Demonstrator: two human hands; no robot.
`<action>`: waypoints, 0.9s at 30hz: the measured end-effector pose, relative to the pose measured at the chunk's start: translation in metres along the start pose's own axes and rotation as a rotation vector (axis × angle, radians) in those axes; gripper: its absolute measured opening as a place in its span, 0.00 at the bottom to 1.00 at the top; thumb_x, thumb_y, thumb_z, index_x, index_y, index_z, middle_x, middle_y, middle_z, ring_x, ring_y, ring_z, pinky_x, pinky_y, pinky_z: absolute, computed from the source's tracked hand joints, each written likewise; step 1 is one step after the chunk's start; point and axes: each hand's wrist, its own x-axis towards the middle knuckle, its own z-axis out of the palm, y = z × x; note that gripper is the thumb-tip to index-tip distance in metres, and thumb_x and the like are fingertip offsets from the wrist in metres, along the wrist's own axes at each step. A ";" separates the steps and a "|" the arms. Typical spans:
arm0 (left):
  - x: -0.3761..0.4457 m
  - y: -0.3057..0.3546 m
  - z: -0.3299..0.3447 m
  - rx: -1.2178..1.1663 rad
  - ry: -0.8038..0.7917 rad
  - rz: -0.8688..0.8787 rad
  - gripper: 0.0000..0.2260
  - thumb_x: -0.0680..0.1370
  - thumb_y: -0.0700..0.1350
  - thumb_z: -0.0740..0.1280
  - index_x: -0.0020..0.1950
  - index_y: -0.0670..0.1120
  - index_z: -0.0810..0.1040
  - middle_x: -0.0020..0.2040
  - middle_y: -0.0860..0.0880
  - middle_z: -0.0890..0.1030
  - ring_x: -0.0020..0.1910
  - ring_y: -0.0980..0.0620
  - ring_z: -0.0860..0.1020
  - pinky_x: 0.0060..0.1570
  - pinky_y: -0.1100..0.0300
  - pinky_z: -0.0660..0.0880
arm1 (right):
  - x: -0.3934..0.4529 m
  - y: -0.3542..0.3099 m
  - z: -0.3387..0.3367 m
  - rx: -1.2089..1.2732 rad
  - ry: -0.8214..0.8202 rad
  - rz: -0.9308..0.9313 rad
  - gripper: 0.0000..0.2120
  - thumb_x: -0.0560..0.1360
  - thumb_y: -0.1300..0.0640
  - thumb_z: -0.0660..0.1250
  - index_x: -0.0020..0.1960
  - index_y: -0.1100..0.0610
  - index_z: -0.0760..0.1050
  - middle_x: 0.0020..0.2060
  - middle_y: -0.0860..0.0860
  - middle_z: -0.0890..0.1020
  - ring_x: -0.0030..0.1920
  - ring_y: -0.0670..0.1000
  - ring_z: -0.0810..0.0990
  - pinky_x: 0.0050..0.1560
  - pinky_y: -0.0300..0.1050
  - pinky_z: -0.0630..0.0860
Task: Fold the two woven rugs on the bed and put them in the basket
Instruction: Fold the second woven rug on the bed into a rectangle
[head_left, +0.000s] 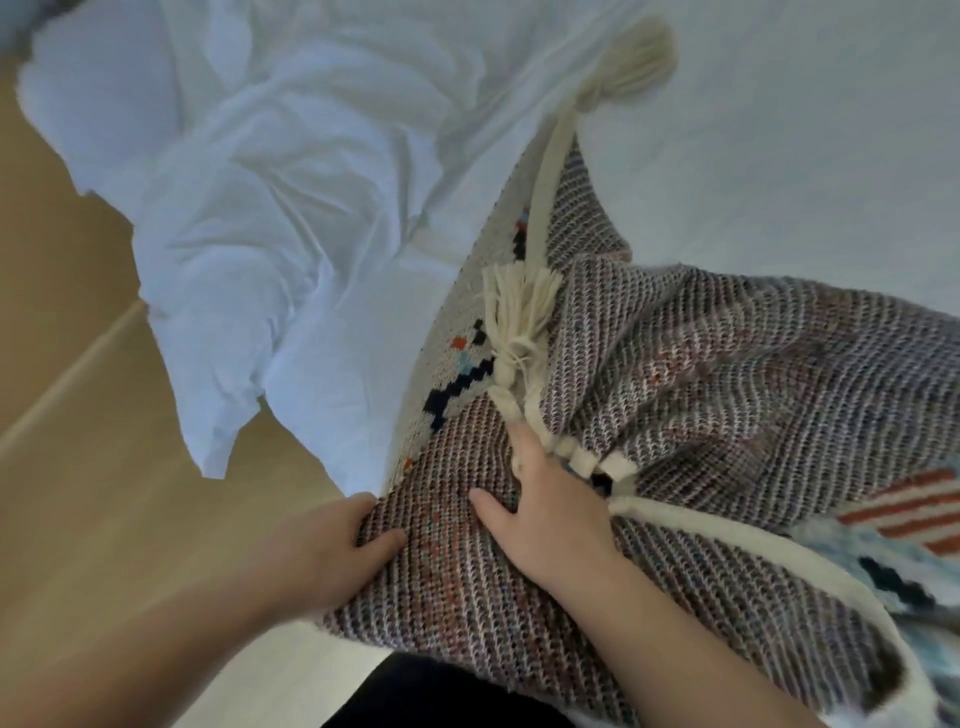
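Observation:
A woven rug (727, 374) lies partly folded at the near edge of the bed, its grey-brown underside up, with cream tassels (519, 312) and a patterned face showing at the fold. My left hand (332, 551) grips the rug's near left edge, thumb on top, fingers curled under. My right hand (545, 499) rests flat on the rug with straight fingers, beside the tassels. A striped red, white and blue woven piece (914, 525) shows at the right edge; I cannot tell whether it is the second rug. No basket is in view.
The white bed sheet (779, 130) covers the bed behind the rug. A crumpled white duvet (249, 208) hangs over the bed's left edge. Tan wooden floor (67, 389) lies at the left and below.

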 end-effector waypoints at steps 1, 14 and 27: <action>0.002 0.003 -0.008 0.027 0.031 0.015 0.22 0.76 0.70 0.54 0.56 0.56 0.73 0.49 0.57 0.81 0.46 0.58 0.78 0.53 0.55 0.76 | 0.003 -0.005 -0.005 0.039 0.018 0.028 0.40 0.78 0.37 0.61 0.80 0.44 0.40 0.64 0.46 0.77 0.56 0.49 0.80 0.51 0.48 0.78; 0.118 0.064 -0.113 -0.403 0.163 0.549 0.18 0.82 0.60 0.56 0.71 0.60 0.68 0.61 0.59 0.78 0.58 0.57 0.77 0.57 0.60 0.73 | 0.111 -0.059 -0.049 0.500 0.304 0.254 0.07 0.80 0.53 0.65 0.46 0.48 0.80 0.32 0.42 0.76 0.32 0.39 0.73 0.33 0.33 0.66; 0.185 0.155 -0.210 -1.049 0.334 0.664 0.20 0.75 0.30 0.66 0.47 0.58 0.77 0.44 0.55 0.82 0.37 0.64 0.79 0.43 0.70 0.74 | 0.188 -0.059 -0.154 0.045 0.487 0.335 0.17 0.79 0.36 0.58 0.49 0.43 0.81 0.51 0.40 0.80 0.59 0.46 0.74 0.67 0.53 0.55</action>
